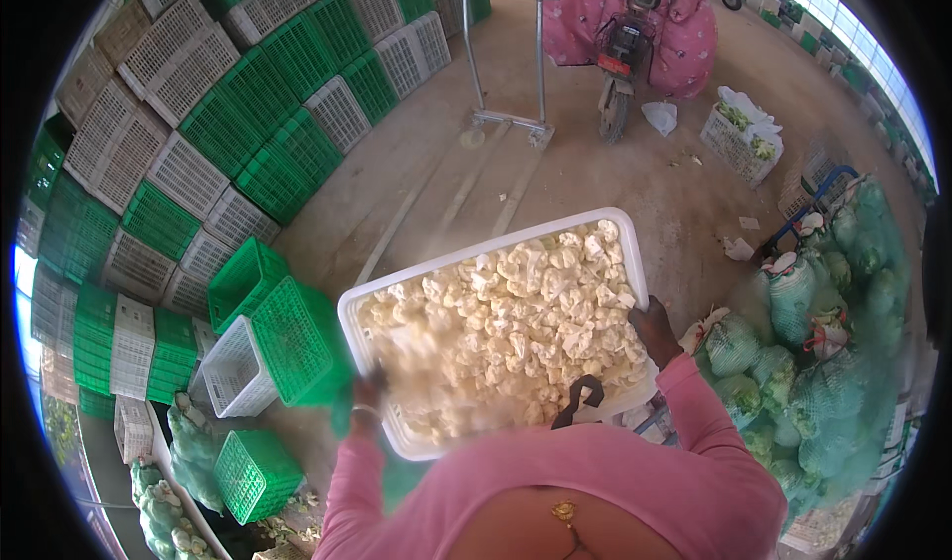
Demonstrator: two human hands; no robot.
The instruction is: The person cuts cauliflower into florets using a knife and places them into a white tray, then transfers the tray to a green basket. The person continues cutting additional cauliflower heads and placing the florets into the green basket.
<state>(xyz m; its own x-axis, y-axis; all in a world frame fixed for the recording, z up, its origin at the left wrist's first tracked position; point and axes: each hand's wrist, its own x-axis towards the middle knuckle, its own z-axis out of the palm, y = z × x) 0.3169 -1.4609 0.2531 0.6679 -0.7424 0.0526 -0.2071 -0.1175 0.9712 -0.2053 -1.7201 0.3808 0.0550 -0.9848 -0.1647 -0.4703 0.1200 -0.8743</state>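
A large white plastic tray [348, 322] is held level in front of my body, tilted a little in the view. Cut cauliflower florets [520, 299] fill it from side to side. On its right rim, my right hand [657, 333] grips with the fingers over the edge. My left hand [367, 396] grasps the left rim near the lower corner, partly blurred. A dark strap [584, 396] hangs at the near edge, against my pink top.
Stacked green and white crates [253, 106] line the left. A metal trolley [513, 117] stands ahead, beside a motorbike [621, 61] with a pink cover. Mesh sacks of cauliflower [792, 359] are piled at right. Loose crates [297, 344] stand left; a vegetable-filled crate [740, 140] lies farther off.
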